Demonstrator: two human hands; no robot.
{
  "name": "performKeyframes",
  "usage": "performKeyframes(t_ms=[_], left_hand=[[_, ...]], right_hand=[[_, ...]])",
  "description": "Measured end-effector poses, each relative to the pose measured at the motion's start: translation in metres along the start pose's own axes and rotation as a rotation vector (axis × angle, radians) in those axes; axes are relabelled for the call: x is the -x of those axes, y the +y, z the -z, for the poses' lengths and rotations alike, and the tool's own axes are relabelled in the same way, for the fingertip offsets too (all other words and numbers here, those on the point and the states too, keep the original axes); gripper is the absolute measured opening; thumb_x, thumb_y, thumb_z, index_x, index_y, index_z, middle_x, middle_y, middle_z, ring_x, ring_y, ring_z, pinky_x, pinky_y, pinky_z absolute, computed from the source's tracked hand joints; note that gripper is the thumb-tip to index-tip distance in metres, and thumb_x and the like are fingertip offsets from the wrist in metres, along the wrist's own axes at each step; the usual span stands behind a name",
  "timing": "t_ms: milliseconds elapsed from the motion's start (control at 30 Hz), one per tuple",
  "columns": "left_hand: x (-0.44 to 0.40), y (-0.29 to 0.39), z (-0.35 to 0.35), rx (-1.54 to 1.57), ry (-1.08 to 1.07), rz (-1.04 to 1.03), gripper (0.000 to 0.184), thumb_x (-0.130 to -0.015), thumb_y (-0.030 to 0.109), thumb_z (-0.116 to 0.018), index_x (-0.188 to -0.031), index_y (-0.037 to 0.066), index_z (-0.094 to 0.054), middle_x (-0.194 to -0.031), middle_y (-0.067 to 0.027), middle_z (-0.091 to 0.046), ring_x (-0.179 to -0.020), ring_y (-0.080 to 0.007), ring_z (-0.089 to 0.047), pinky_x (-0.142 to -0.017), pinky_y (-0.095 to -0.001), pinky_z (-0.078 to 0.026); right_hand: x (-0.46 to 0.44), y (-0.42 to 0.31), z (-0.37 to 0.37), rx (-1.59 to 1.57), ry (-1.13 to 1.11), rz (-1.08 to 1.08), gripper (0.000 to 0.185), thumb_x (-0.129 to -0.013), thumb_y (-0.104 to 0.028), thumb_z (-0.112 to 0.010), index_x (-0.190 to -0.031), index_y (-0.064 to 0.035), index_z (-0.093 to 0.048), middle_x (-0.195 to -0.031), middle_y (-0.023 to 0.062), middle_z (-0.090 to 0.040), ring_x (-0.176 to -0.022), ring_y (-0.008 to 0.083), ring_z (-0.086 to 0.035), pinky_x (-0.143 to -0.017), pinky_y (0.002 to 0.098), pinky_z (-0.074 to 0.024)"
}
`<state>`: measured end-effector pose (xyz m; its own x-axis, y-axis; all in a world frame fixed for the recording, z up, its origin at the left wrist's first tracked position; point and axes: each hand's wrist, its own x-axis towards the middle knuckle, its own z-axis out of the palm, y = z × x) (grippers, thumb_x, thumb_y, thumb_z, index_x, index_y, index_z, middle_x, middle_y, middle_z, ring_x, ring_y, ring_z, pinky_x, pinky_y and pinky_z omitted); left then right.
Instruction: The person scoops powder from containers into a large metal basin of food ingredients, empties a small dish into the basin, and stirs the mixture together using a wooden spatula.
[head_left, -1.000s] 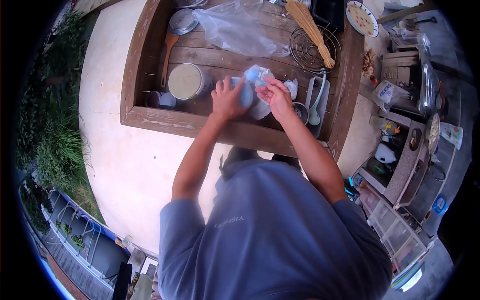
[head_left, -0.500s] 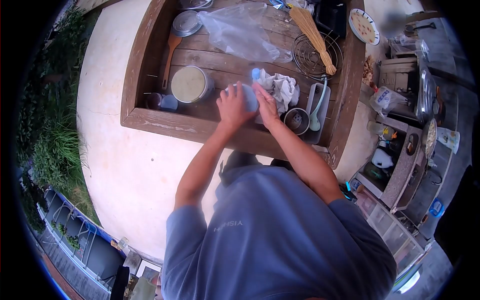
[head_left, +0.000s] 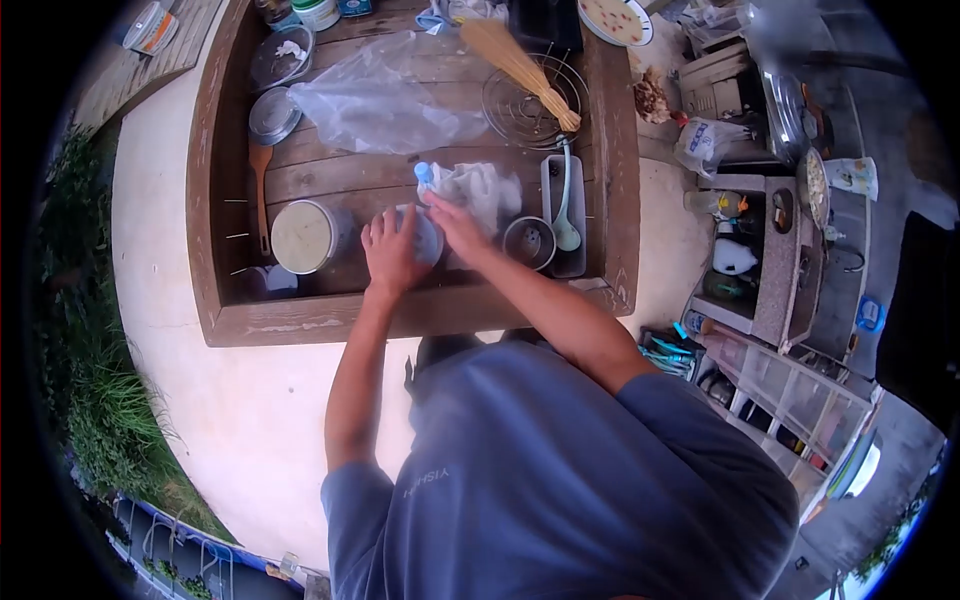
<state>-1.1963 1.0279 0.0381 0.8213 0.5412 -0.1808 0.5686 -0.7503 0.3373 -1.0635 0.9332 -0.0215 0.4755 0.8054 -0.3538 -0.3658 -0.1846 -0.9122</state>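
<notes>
A round translucent plastic tub (head_left: pixel 429 240) sits between my hands near the front of the wooden tray-like tabletop. My left hand (head_left: pixel 393 252) grips its left side, fingers spread over the upper edge. Along its right side lies my right hand (head_left: pixel 456 228), fingers stretched toward a light blue cap (head_left: pixel 424 174) just beyond. What is under the cap is mostly hidden. Right of the cap lies a crumpled white cloth or plastic (head_left: pixel 482 195). Left of my hands stands a round tub with a beige top (head_left: pixel 303 237).
A dark-rimmed cup (head_left: pixel 529 244) and a grey tray (head_left: pixel 577 255) holding a pale green ladle (head_left: pixel 566 232) are on the right. Farther back lie a plastic bag (head_left: pixel 375 110), a straw brush (head_left: pixel 520 72), and a wire rack (head_left: pixel 497 115). A wooden spatula (head_left: pixel 261 190) lies left. A raised wooden rim (head_left: pixel 300 322) surrounds everything.
The camera view has shifted, so the table appears lower and farther left, with more of its far end showing. Both hands stay at the translucent tub.
</notes>
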Motion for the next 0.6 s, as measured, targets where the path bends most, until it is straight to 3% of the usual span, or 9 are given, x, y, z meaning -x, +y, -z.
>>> performKeyframes(t_ms=[67, 133, 233, 333, 367, 467, 533, 600], left_hand=[[-0.002, -0.01, -0.012, -0.116, -0.088, -0.185, 0.108, -0.052, 0.027, -0.089, -0.148, 0.022, -0.04, -0.154, -0.0149, -0.034, -0.144, -0.0391, -0.028, -0.116, -0.056, -0.019], [0.0, 0.001, 0.016, -0.117, -0.173, -0.177, 0.106, -0.055, 0.032, -0.089, -0.148, 0.02, -0.039, -0.151, -0.0178, -0.036, -0.142, -0.0394, -0.031, -0.114, -0.0557, -0.024], [-0.002, 0.018, 0.01, 0.057, 0.196, 0.194, 0.102, -0.059, 0.036, -0.089, -0.146, 0.015, -0.042, -0.148, -0.0209, -0.038, -0.139, -0.0412, -0.034, -0.111, -0.0561, -0.029], [-0.005, 0.027, 0.012, 0.144, -0.09, 0.407, 0.105, -0.059, 0.043, -0.089, -0.146, 0.008, -0.04, -0.144, -0.0224, -0.041, -0.137, -0.0416, -0.035, -0.109, -0.0536, -0.033], [-0.005, 0.025, 0.007, 0.159, -0.085, 0.387, 0.106, -0.058, 0.037, -0.089, -0.145, 0.006, -0.038, -0.142, -0.0214, -0.042, -0.137, -0.0425, -0.035, -0.11, -0.0515, -0.033], [-0.003, 0.015, -0.007, -0.081, -0.037, 0.035, 0.105, -0.056, 0.027, -0.089, -0.146, 0.007, -0.038, -0.144, -0.0215, -0.04, -0.138, -0.0437, -0.034, -0.112, -0.0518, -0.031], [-0.002, 0.012, -0.006, -0.08, -0.078, -0.101, 0.106, -0.053, 0.015, -0.087, -0.146, 0.009, -0.038, -0.149, -0.0218, -0.036, -0.141, -0.0448, -0.03, -0.114, -0.0532, -0.028], [-0.003, 0.0, -0.005, -0.11, -0.113, -0.212, 0.104, -0.055, 0.024, -0.089, -0.145, 0.009, -0.04, -0.15, -0.0217, -0.034, -0.141, -0.0452, -0.028, -0.114, -0.0568, -0.026]], right_hand=[[-0.004, 0.013, 0.0, -0.008, -0.016, 0.075, 0.047, -0.1, -0.019, -0.052, -0.141, 0.0041, -0.048, -0.142, 0.0153, -0.055, -0.129, 0.018, -0.05, -0.107, 0.0288, -0.0382], [-0.004, 0.01, -0.001, 0.022, -0.015, 0.088, 0.048, -0.1, -0.019, -0.051, -0.142, 0.0041, -0.047, -0.143, 0.0167, -0.053, -0.13, 0.02, -0.05, -0.108, 0.0302, -0.0386], [-0.001, 0.005, -0.001, 0.09, -0.013, 0.08, 0.048, -0.099, -0.019, -0.051, -0.142, 0.0037, -0.046, -0.143, 0.0186, -0.053, -0.13, 0.0216, -0.051, -0.107, 0.0309, -0.0392], [-0.001, 0.004, 0.0, 0.06, -0.013, 0.063, 0.049, -0.099, -0.019, -0.051, -0.143, 0.0031, -0.046, -0.143, 0.0184, -0.052, -0.129, 0.0213, -0.052, -0.107, 0.0309, -0.0395], [-0.004, 0.005, 0.001, 0.073, -0.021, 0.061, 0.049, -0.099, -0.019, -0.051, -0.143, 0.0032, -0.045, -0.144, 0.018, -0.051, -0.129, 0.0214, -0.052, -0.107, 0.0307, -0.0395], [-0.003, -0.001, -0.001, 0.065, -0.027, 0.079, 0.049, -0.1, -0.019, -0.051, -0.143, 0.0033, -0.045, -0.146, 0.0173, -0.05, -0.13, 0.0211, -0.051, -0.108, 0.0305, -0.0385], [-0.005, 0.004, 0.0, 0.038, -0.036, 0.077, 0.048, -0.101, -0.019, -0.051, -0.143, 0.0023, -0.045, -0.146, 0.0158, -0.05, -0.133, 0.0203, -0.048, -0.112, 0.03, -0.0343], [-0.003, -0.004, 0.0, 0.075, -0.047, 0.058, 0.047, -0.101, -0.02, -0.051, -0.143, 0.0021, -0.046, -0.144, 0.0152, -0.052, -0.134, 0.0195, -0.047, -0.112, 0.0297, -0.0333]])
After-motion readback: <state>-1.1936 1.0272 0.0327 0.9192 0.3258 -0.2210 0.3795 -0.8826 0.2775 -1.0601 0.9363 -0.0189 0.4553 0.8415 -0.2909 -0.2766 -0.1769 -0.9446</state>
